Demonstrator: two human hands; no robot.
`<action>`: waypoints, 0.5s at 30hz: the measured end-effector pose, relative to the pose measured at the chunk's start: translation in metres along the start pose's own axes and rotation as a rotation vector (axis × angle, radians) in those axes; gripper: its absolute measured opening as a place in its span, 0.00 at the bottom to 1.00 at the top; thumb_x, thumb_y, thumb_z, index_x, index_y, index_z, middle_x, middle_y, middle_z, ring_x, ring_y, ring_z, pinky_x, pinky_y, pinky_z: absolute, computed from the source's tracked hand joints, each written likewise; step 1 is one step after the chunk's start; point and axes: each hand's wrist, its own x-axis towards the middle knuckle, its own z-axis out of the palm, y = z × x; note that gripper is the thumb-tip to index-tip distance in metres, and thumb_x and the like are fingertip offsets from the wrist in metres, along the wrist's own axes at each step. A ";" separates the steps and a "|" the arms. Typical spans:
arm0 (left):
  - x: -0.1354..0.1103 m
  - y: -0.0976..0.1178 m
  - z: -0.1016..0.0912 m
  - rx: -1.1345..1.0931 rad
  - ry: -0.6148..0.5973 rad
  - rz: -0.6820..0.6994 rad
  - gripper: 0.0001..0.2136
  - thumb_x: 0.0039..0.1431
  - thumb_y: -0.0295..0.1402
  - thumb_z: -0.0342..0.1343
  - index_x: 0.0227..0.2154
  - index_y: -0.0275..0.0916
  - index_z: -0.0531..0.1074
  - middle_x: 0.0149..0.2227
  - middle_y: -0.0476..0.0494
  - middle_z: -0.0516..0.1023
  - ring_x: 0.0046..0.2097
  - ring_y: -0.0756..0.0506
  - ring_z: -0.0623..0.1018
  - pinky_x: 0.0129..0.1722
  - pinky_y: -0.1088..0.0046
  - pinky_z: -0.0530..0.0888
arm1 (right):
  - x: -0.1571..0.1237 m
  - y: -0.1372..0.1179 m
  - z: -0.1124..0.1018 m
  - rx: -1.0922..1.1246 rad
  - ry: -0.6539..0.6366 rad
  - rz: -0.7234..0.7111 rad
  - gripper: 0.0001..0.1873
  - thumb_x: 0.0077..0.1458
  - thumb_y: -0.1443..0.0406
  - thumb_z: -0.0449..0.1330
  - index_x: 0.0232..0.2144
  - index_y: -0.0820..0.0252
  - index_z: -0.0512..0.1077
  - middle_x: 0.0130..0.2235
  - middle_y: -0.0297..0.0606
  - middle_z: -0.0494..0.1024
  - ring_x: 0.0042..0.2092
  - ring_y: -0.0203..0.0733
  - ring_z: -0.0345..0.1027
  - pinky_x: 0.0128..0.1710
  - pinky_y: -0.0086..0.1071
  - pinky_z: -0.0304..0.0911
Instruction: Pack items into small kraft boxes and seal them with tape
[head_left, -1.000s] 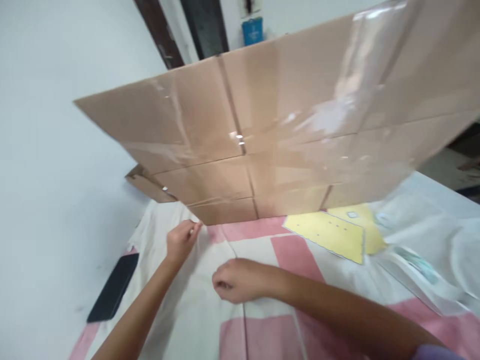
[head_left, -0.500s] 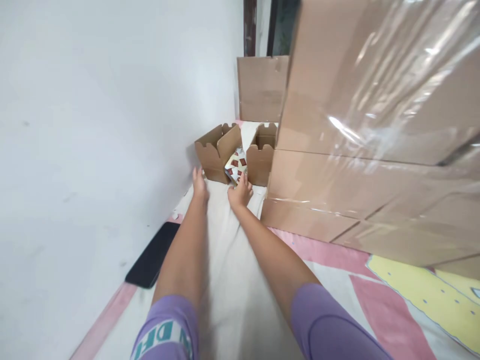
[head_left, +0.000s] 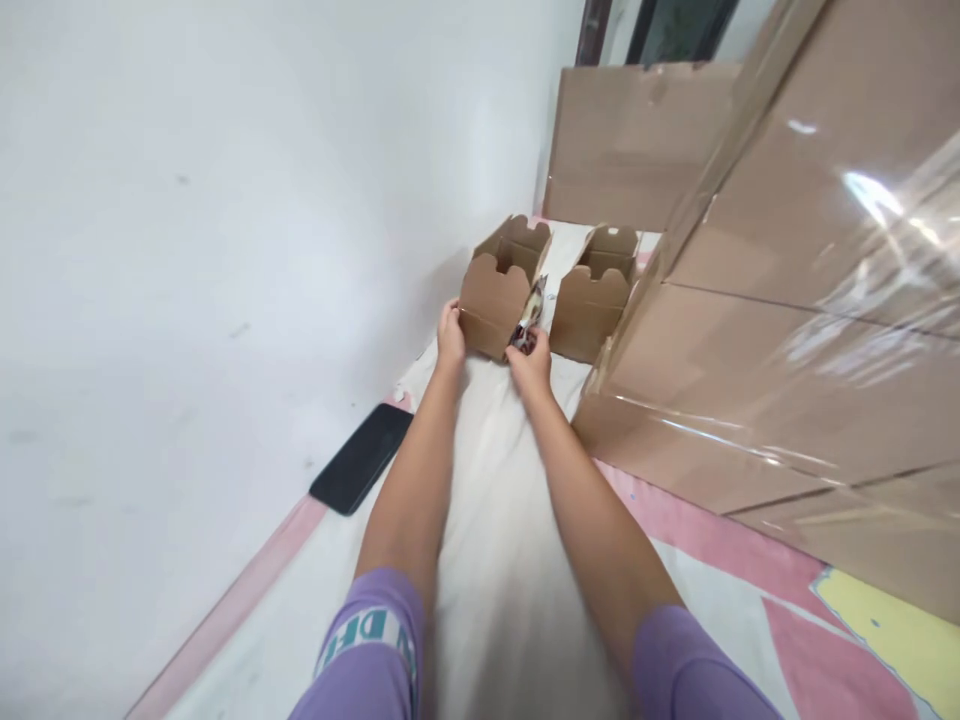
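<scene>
A small open cardboard box point(head_left: 491, 305) with a notched top edge stands near the wall. My left hand point(head_left: 451, 338) is against its lower left side, fingers curled round the edge. On the box's right side, my right hand point(head_left: 532, 362) grips a patterned snack packet point(head_left: 533, 305), cream with dark brown marks, which stands on edge by the box wall. The hand hides the packet's lower part. Just right of the packet is a second open cardboard box point(head_left: 591, 312) of the same kind. I cannot see what either box holds.
Large tape-wrapped cardboard boxes point(head_left: 750, 370) are stacked on the right. Another cardboard panel point(head_left: 637, 150) stands at the back. A white wall point(head_left: 262, 250) runs along the left, with a black phone point(head_left: 364, 458) lying beside it. Pale cloth point(head_left: 495, 520) covers the surface below my arms.
My left hand has come up to the left box and taken hold of its side. The packet has turned edge-on against that box in my right hand. The camera view has shifted.
</scene>
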 end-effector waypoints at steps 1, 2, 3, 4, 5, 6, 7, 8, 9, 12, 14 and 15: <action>0.001 0.013 -0.005 0.026 0.008 0.030 0.19 0.72 0.48 0.48 0.45 0.38 0.76 0.47 0.40 0.80 0.51 0.42 0.78 0.57 0.58 0.73 | -0.005 -0.006 0.003 0.049 -0.021 0.004 0.28 0.48 0.68 0.61 0.54 0.64 0.68 0.49 0.49 0.80 0.46 0.45 0.77 0.49 0.37 0.72; 0.002 0.027 -0.011 0.052 0.019 0.064 0.20 0.72 0.48 0.46 0.43 0.39 0.77 0.46 0.40 0.81 0.51 0.42 0.77 0.58 0.60 0.72 | -0.012 -0.014 0.006 0.081 -0.040 0.002 0.25 0.49 0.68 0.61 0.51 0.65 0.69 0.47 0.49 0.81 0.44 0.44 0.78 0.47 0.36 0.73; 0.003 0.043 -0.018 0.080 0.036 0.101 0.21 0.72 0.49 0.45 0.42 0.40 0.77 0.46 0.41 0.81 0.51 0.42 0.77 0.58 0.62 0.71 | -0.021 -0.023 0.010 0.102 -0.057 -0.006 0.22 0.50 0.68 0.60 0.49 0.65 0.70 0.46 0.49 0.82 0.43 0.44 0.78 0.46 0.35 0.73; 0.002 0.058 -0.028 0.110 0.061 0.138 0.21 0.71 0.50 0.46 0.42 0.41 0.77 0.45 0.42 0.80 0.50 0.42 0.76 0.59 0.63 0.70 | -0.032 -0.033 0.014 0.121 -0.067 -0.024 0.19 0.52 0.68 0.58 0.48 0.65 0.72 0.46 0.48 0.82 0.43 0.43 0.79 0.46 0.34 0.73; 0.001 0.074 -0.038 0.138 0.096 0.173 0.20 0.71 0.50 0.47 0.42 0.41 0.77 0.44 0.43 0.80 0.50 0.43 0.76 0.59 0.63 0.69 | -0.045 -0.044 0.018 0.143 -0.077 -0.052 0.18 0.53 0.68 0.57 0.47 0.65 0.72 0.48 0.49 0.82 0.45 0.43 0.79 0.47 0.34 0.74; -0.001 0.090 -0.050 0.164 0.142 0.203 0.21 0.71 0.51 0.47 0.42 0.41 0.77 0.43 0.44 0.80 0.49 0.43 0.76 0.59 0.64 0.68 | -0.060 -0.055 0.021 0.170 -0.091 -0.089 0.19 0.55 0.68 0.56 0.49 0.64 0.73 0.50 0.49 0.82 0.48 0.43 0.79 0.48 0.34 0.74; -0.005 0.105 -0.062 0.186 0.195 0.226 0.21 0.71 0.51 0.47 0.41 0.40 0.76 0.41 0.44 0.79 0.47 0.44 0.75 0.58 0.64 0.69 | -0.077 -0.066 0.023 0.196 -0.113 -0.132 0.21 0.56 0.68 0.54 0.51 0.64 0.73 0.53 0.49 0.81 0.51 0.43 0.78 0.51 0.34 0.73; -0.010 0.119 -0.075 0.203 0.252 0.243 0.22 0.71 0.52 0.45 0.39 0.40 0.75 0.40 0.44 0.78 0.46 0.44 0.75 0.57 0.65 0.69 | -0.096 -0.078 0.023 0.213 -0.140 -0.179 0.24 0.56 0.68 0.54 0.55 0.63 0.72 0.56 0.49 0.80 0.54 0.44 0.77 0.54 0.36 0.72; -0.017 0.133 -0.087 0.214 0.307 0.251 0.23 0.71 0.52 0.44 0.37 0.39 0.74 0.37 0.45 0.77 0.43 0.45 0.75 0.54 0.65 0.71 | -0.116 -0.088 0.021 0.217 -0.175 -0.227 0.28 0.56 0.69 0.54 0.60 0.62 0.70 0.59 0.49 0.78 0.58 0.45 0.74 0.57 0.37 0.70; -0.050 0.164 -0.118 0.217 0.428 0.232 0.27 0.72 0.54 0.38 0.30 0.39 0.70 0.31 0.47 0.73 0.36 0.47 0.74 0.42 0.68 0.74 | -0.182 -0.113 0.001 0.163 -0.289 -0.355 0.42 0.53 0.71 0.57 0.71 0.58 0.58 0.70 0.46 0.65 0.72 0.46 0.56 0.70 0.42 0.56; -0.081 0.178 -0.133 0.202 0.463 0.197 0.28 0.72 0.55 0.37 0.31 0.38 0.71 0.30 0.47 0.74 0.34 0.48 0.74 0.37 0.69 0.74 | -0.227 -0.121 -0.021 0.134 -0.364 -0.419 0.48 0.53 0.71 0.58 0.74 0.59 0.49 0.75 0.47 0.51 0.76 0.47 0.41 0.74 0.45 0.46; -0.098 0.183 -0.138 0.194 0.464 0.178 0.27 0.72 0.54 0.39 0.34 0.37 0.72 0.32 0.47 0.75 0.34 0.48 0.75 0.37 0.68 0.75 | -0.249 -0.123 -0.033 0.117 -0.397 -0.437 0.49 0.54 0.72 0.58 0.75 0.60 0.47 0.76 0.47 0.46 0.77 0.49 0.36 0.74 0.48 0.42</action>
